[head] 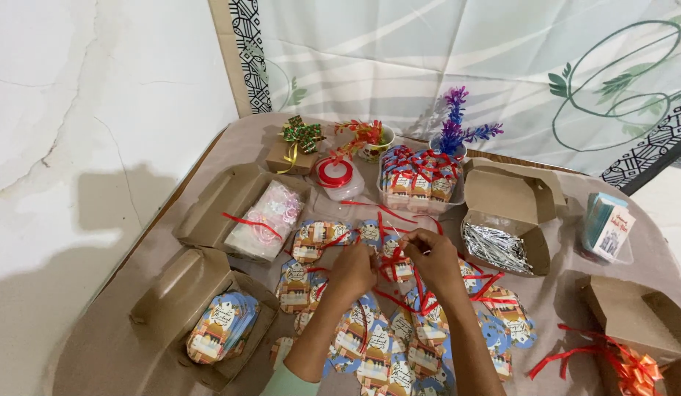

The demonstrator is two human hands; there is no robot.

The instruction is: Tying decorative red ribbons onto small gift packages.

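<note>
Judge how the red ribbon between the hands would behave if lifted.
The red ribbon looks thin and narrow, so probably floppy and very light. Loose strands curl over the paper tags, so it likely snags or drags them. Both hands pinch it.

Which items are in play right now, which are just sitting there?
In hand: left hand and right hand pinch a red ribbon over the printed tags.
Idle: silver twist ties box, purple plant, ribbon spool, gift box.

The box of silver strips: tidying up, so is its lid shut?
No, the box of silver strips stands with its lid flipped back.
</note>
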